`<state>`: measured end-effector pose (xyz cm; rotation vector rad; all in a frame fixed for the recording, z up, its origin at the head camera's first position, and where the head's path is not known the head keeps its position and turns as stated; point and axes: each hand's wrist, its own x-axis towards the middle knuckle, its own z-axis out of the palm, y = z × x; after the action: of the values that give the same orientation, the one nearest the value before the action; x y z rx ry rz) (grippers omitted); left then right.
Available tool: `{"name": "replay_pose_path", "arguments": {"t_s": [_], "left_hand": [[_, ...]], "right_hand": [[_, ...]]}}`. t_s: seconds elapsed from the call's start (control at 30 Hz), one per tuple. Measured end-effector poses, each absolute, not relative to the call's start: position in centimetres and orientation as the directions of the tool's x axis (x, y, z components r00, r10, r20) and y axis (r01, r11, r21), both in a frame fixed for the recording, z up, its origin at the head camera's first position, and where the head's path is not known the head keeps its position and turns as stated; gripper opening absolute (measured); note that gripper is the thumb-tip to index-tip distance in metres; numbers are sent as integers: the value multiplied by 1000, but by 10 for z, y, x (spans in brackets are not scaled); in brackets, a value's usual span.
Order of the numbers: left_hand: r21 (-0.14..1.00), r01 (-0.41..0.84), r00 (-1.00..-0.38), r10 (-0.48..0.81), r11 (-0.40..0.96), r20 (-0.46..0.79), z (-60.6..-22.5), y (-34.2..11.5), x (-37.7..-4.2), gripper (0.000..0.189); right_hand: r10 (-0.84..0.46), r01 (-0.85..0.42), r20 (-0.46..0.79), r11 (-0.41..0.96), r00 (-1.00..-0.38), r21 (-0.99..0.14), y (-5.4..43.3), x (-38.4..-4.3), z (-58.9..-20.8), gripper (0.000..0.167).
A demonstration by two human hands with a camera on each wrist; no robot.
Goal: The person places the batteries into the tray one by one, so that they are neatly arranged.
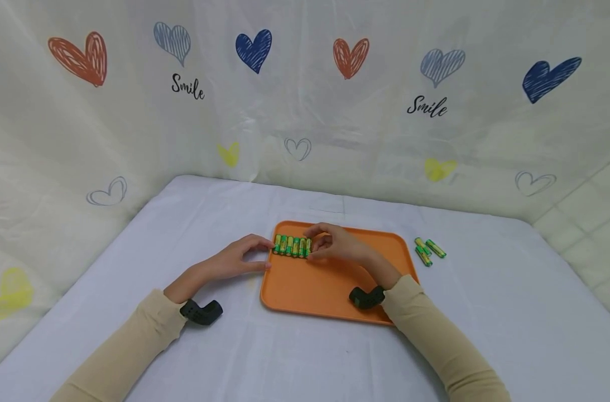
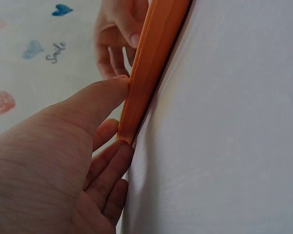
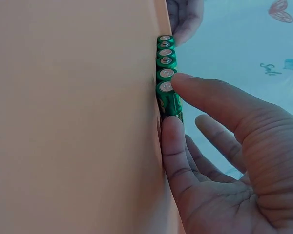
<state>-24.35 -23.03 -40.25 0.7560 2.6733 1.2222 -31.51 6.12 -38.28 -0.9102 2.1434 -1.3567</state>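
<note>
A row of several green and yellow batteries (image 1: 292, 247) lies side by side in the far left part of an orange tray (image 1: 305, 287). My right hand (image 1: 337, 244) is at the right end of the row, thumb and fingers closing around the last battery (image 3: 170, 100). In the right wrist view, its thumb tip meets that battery's flat end. My left hand (image 1: 236, 258) rests at the tray's left edge, its fingertips beside the leftmost battery. Thumb and loosely bent fingers touch the outer side of the rim (image 2: 144, 73) in the left wrist view.
Three loose batteries (image 1: 429, 251) lie on the white tablecloth (image 1: 490, 290) just right of the tray. Behind the table hangs a pale sheet (image 1: 305, 111) printed with hearts. Each wrist carries a black camera band (image 1: 201, 312).
</note>
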Motion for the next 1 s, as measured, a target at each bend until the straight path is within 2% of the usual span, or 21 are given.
{"name": "replay_pose_path", "arguments": {"t_s": [0.23, 0.57, 1.0], "left_hand": [[733, 401, -868, 484, 550, 112, -404, -228, -245, 49], [732, 408, -867, 483, 546, 123, -404, -229, -244, 49], [733, 402, -870, 477, 548, 120, -405, -230, -244, 50]], "right_hand": [[-727, -278, -26, 296, -686, -914, 71, -312, -380, 47], [-717, -327, -2, 321, -697, -889, 88, -306, -373, 47], [-670, -355, 7, 385, -742, -852, 115, -300, -361, 45]]}}
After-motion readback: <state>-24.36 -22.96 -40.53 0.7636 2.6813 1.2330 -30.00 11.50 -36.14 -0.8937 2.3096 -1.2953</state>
